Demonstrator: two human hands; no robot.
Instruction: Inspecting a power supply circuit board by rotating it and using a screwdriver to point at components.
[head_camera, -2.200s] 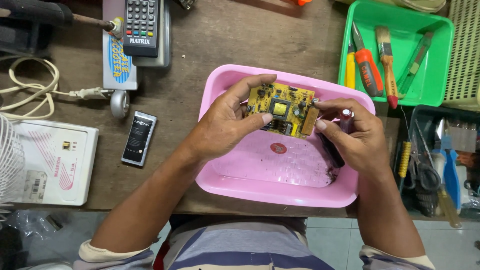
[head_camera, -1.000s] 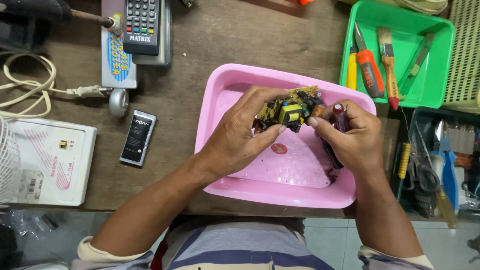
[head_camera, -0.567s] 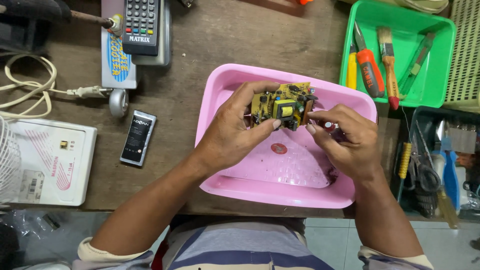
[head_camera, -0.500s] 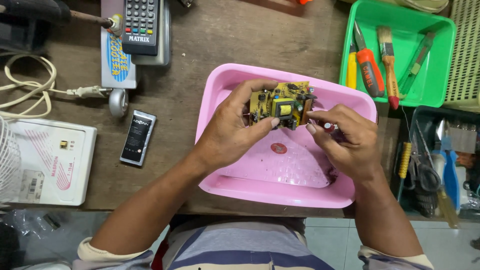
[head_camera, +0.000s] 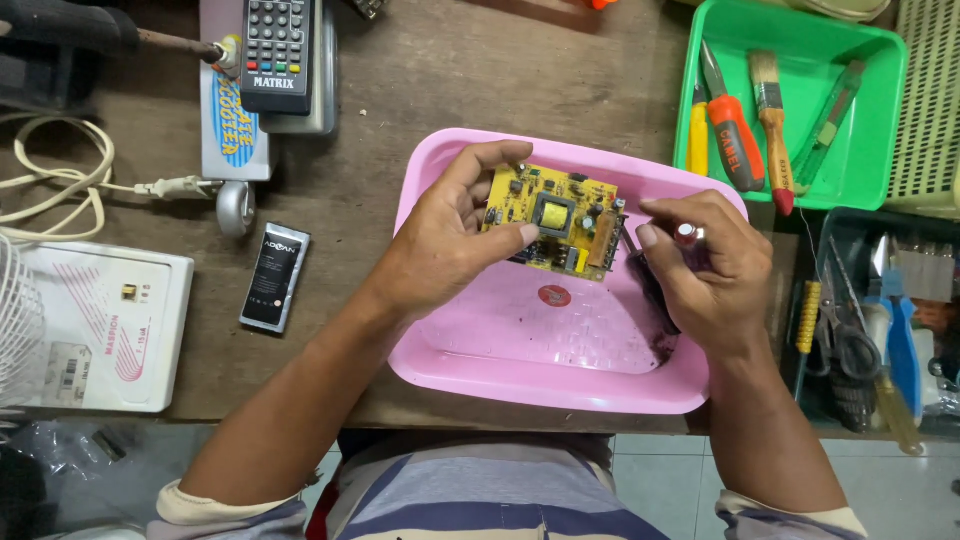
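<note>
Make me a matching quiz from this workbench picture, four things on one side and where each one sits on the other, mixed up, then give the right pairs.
Things:
1. circuit board
2. paintbrush
3. phone battery
4. remote control

Places:
A. flat on the wooden table left of the pink tray
B. in the green tray
C. on top of a grey box at the far edge
D. in the left hand, over the pink tray

Pairs: 1-D, 2-B, 3-A, 4-C
</note>
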